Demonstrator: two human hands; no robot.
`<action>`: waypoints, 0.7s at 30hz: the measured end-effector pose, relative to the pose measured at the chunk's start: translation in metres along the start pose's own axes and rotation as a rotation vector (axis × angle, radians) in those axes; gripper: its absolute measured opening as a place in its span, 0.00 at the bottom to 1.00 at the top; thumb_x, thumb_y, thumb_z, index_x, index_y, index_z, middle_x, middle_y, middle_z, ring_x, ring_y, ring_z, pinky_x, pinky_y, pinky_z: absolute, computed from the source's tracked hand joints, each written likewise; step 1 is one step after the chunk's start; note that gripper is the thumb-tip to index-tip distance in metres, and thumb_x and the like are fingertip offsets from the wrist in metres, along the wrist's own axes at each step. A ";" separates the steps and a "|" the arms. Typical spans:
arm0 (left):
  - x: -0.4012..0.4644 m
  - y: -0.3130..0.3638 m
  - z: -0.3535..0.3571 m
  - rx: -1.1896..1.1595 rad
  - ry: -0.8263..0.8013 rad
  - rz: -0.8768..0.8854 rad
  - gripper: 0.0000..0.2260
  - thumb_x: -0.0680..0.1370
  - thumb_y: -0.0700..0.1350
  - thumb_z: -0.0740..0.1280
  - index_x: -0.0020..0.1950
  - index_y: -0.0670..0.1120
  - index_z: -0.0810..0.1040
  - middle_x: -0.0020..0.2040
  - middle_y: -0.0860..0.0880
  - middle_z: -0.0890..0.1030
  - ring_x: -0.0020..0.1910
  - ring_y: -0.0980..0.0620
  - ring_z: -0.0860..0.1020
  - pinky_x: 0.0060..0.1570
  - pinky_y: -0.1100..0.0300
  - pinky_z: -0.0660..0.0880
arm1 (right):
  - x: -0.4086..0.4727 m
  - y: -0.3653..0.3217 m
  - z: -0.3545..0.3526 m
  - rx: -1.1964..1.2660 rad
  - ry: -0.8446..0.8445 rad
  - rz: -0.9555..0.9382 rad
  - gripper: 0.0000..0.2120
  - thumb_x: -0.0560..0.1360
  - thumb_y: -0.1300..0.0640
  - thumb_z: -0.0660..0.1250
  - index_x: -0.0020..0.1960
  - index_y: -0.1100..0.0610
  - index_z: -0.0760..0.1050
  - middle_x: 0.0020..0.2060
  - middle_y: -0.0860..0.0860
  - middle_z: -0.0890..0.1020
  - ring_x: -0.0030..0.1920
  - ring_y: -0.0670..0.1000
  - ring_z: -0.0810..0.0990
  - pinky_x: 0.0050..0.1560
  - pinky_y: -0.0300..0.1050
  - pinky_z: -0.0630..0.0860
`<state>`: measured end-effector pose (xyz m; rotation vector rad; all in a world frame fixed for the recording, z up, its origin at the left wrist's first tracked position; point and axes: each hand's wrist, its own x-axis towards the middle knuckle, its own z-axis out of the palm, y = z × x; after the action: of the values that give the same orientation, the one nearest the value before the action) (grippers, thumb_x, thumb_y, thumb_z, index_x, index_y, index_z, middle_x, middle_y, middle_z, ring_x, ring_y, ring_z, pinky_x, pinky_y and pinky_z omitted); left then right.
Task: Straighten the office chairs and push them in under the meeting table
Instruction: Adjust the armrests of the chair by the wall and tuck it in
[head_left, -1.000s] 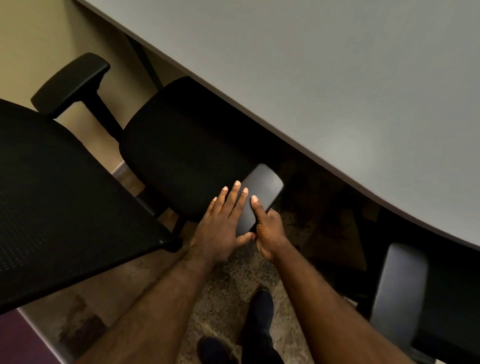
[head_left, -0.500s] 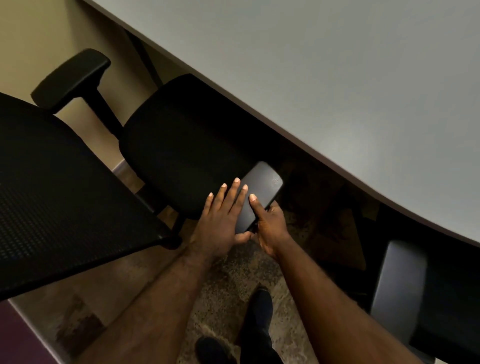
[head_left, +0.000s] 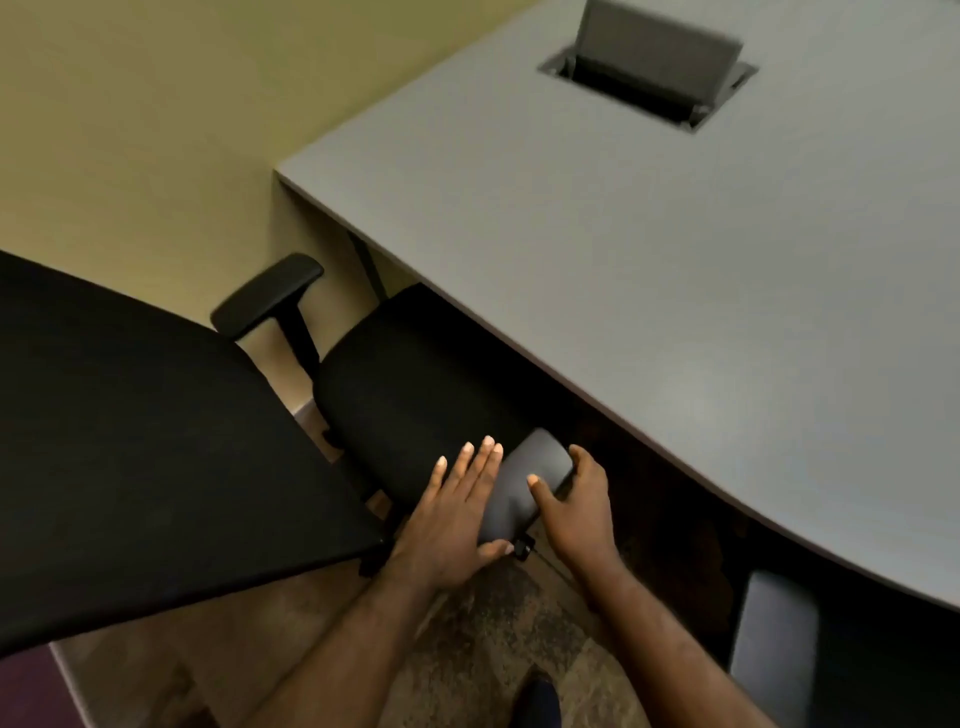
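Note:
A black office chair's seat (head_left: 410, 384) sits with its far part under the edge of the grey meeting table (head_left: 675, 260). Its mesh backrest (head_left: 145, 441) fills the left of the view. Both my hands are on the chair's near grey armrest (head_left: 524, 483). My left hand (head_left: 457, 525) lies along its left side, fingers straight, thumb hooked at its near end. My right hand (head_left: 576, 514) clasps its right side, thumb on top and fingers curled round the far end. The other armrest (head_left: 267, 293) stands out near the wall.
A second chair's grey armrest (head_left: 774, 644) sits at the lower right, close under the table edge. A cable box with a raised lid (head_left: 649, 67) is set into the tabletop. The yellow wall (head_left: 156, 104) is close behind the chair. My shoe (head_left: 537, 701) is on the carpet.
My right hand has slid forward along the armrest to its far end. My head has tilted up, so more of the table and wall shows. The left hand holds its place.

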<state>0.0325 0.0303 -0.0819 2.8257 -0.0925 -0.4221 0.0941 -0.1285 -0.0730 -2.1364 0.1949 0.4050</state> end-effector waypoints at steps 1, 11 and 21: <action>-0.008 0.003 -0.016 -0.057 0.052 -0.004 0.44 0.77 0.62 0.61 0.76 0.51 0.30 0.77 0.55 0.32 0.76 0.55 0.32 0.73 0.56 0.31 | -0.008 -0.012 -0.006 -0.022 0.006 -0.046 0.32 0.75 0.55 0.72 0.74 0.59 0.63 0.71 0.56 0.69 0.71 0.54 0.68 0.71 0.48 0.66; -0.059 -0.025 -0.203 0.032 0.198 -0.081 0.38 0.79 0.47 0.65 0.80 0.50 0.43 0.81 0.53 0.48 0.79 0.53 0.46 0.76 0.52 0.43 | -0.064 -0.159 -0.027 -0.131 -0.030 -0.350 0.30 0.76 0.48 0.70 0.73 0.57 0.65 0.71 0.54 0.69 0.70 0.53 0.69 0.67 0.52 0.69; -0.119 -0.120 -0.334 0.184 0.251 -0.115 0.36 0.77 0.50 0.69 0.80 0.48 0.54 0.80 0.48 0.56 0.77 0.49 0.56 0.74 0.50 0.57 | -0.132 -0.273 0.012 -0.190 -0.029 -0.594 0.31 0.76 0.43 0.68 0.73 0.55 0.64 0.70 0.52 0.69 0.69 0.54 0.69 0.69 0.58 0.67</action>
<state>0.0203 0.2465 0.2231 3.0489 0.0870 -0.0830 0.0467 0.0332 0.1792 -2.2449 -0.5046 0.1051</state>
